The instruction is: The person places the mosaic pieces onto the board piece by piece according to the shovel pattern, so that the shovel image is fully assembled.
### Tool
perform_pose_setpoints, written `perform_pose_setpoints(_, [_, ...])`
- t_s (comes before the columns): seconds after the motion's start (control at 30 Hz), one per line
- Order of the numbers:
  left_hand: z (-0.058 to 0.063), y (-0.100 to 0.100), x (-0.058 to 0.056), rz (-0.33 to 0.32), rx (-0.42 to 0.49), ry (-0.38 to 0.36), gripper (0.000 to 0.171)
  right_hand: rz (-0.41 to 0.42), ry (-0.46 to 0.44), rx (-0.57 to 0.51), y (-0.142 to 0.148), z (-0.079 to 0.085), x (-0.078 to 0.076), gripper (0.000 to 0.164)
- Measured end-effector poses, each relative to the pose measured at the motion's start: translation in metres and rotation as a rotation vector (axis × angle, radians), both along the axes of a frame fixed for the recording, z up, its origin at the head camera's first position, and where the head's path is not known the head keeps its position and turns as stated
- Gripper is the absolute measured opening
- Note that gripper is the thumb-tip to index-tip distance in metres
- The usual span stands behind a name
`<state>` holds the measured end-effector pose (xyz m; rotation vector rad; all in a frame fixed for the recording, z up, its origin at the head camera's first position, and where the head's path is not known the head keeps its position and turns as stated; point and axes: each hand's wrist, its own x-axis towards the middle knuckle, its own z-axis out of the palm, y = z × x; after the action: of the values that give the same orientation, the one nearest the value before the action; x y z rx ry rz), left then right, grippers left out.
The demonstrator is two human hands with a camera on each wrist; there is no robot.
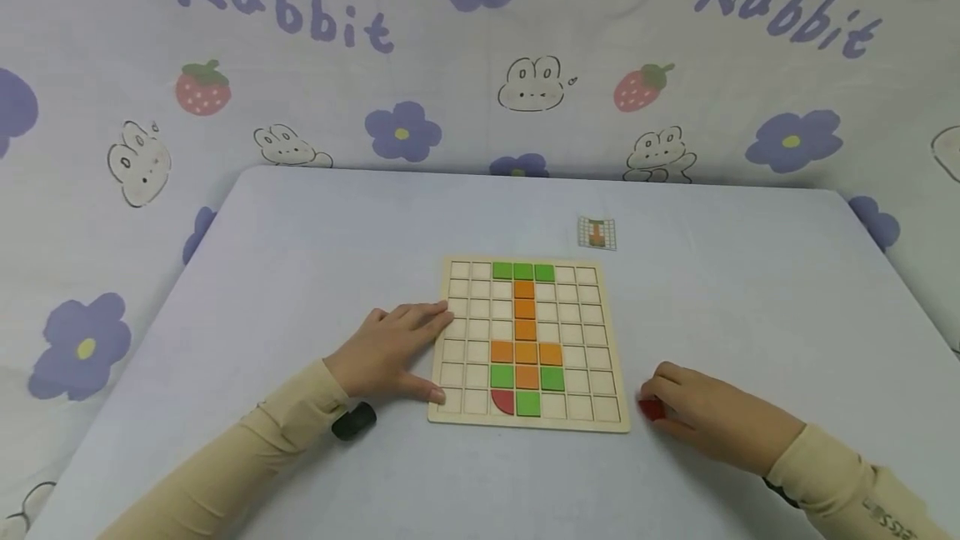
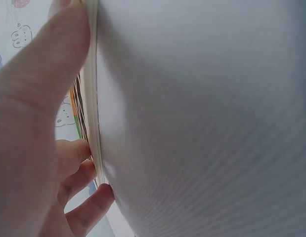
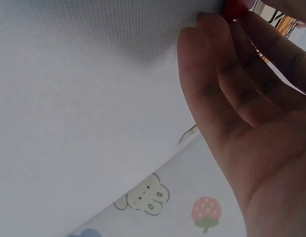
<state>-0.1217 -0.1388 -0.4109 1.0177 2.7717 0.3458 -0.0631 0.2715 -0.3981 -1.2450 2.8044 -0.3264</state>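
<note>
A square wooden grid board [image 1: 581, 340] lies on the white table. Green and orange square tiles stand in its middle columns, with one red quarter-round tile [image 1: 503, 402] in the bottom row, left of a green tile [image 1: 528, 403]. My left hand [image 1: 386, 352] rests at the board's left edge, its fingers spread and the fingertips and thumb touching the rim; in the left wrist view they lie along the board's edge [image 2: 93, 98]. Right of the board's lower corner, my right hand [image 1: 712, 415] pinches a red tile [image 1: 652, 410] between thumb and fingers, close over the table.
Behind the board lies a small picture card [image 1: 597, 233] showing a similar grid pattern. A dark band [image 1: 354, 422] sits by the left wrist. A cloth with rabbits, flowers and strawberries [image 1: 401, 132] hangs behind the table [image 1: 315, 240].
</note>
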Motion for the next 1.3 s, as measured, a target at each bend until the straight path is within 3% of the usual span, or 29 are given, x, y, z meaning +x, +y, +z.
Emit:
perform_pose_setpoints(0.2, [0.002, 0.0, 0.001, -0.008, 0.001, 0.01, 0.102, 0.053, 0.116, -0.072, 0.0, 0.001, -0.004, 0.036])
perform_pose_setpoints(0.67, [0.001, 0.0, 0.001, 0.004, 0.003, -0.014, 0.102, 0.099, 0.217, -0.055, -0.025, 0.025, -0.017, 0.035])
perform_pose_setpoints(0.97, [-0.001, -0.001, 0.0, 0.002, 0.005, -0.022, 0.102, 0.148, 0.173, 0.055, -0.058, 0.035, -0.019, 0.03])
perform_pose_setpoints(1.1, [-0.002, -0.001, 0.0, 0.002, 0.0, -0.023, 0.101, 0.195, 0.153, 0.09, -0.069, 0.03, -0.022, 0.031])
perform_pose_setpoints(1.3, [-0.001, -0.002, 0.001, 0.006, -0.008, -0.019, 0.101, 0.295, 0.167, 0.034, -0.084, 0.018, -0.023, 0.024])
